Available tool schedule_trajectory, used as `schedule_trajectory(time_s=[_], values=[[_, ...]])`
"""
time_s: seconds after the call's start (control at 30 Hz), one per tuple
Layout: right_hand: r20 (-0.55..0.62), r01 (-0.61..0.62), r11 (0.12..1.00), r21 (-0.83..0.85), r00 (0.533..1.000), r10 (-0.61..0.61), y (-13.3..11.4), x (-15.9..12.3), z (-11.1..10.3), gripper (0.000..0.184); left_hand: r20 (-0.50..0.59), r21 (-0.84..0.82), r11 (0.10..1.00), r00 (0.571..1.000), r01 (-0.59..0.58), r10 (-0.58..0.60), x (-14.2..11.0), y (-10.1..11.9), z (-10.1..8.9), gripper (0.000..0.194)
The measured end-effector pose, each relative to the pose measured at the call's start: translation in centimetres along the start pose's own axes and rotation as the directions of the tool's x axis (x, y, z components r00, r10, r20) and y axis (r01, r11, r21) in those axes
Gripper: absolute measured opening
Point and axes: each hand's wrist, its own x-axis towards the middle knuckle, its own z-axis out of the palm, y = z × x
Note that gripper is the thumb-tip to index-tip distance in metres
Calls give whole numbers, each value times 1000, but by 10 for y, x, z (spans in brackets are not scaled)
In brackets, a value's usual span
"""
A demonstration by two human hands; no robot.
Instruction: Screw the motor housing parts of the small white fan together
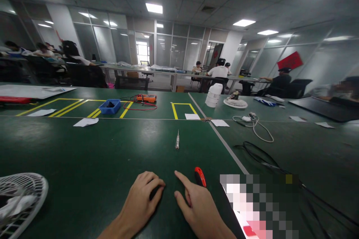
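My left hand (141,196) rests on the green table with its fingers curled in and the thumb tip close to the index tip; nothing shows in it. Right of it, my right hand (198,203) lies with thumb and index finger apart, holding nothing visible. Just beyond the right hand's knuckles is a red and black tool handle (200,176), its lower end hidden by the hand. Farther ahead, a small screwdriver (177,142) with a clear handle lies with its tip pointing away from me.
A white fan grille (42,194) stands at the left edge. Beyond are a blue tray (110,109), an orange multimeter (146,98) with leads, white cylindrical parts (213,95) and another fan part (235,103). Black cables (260,158) run along the right. People sit at tables behind.
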Motion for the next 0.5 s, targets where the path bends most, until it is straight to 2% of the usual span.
schedule_trajectory(time_s=[0.07, 0.27, 0.37, 0.43, 0.5], values=[[20, 18, 1000, -23, 1000, -17, 1, -1, 5, 49, 29, -3, 1000, 999, -12, 12, 1, 2, -1, 14], [81, 106, 991, -79, 992, -99, -2, -4, 18, 30, 77, 14, 999, 996, -35, 34, 4, 5, -2, 17], [76, 95, 988, -119, 993, -86, -5, -4, 19, 43, 92, 36, 998, 995, -47, 43, 3, 2, -7, 21], [64, 74, 989, -124, 996, -67, -6, -3, 18, 54, 104, 48, 997, 993, -64, 59, 0, -4, -15, 34], [55, 65, 991, -114, 997, -59, -7, -1, 15, 58, 100, 86, 992, 992, -88, 80, -7, -17, -30, 44]])
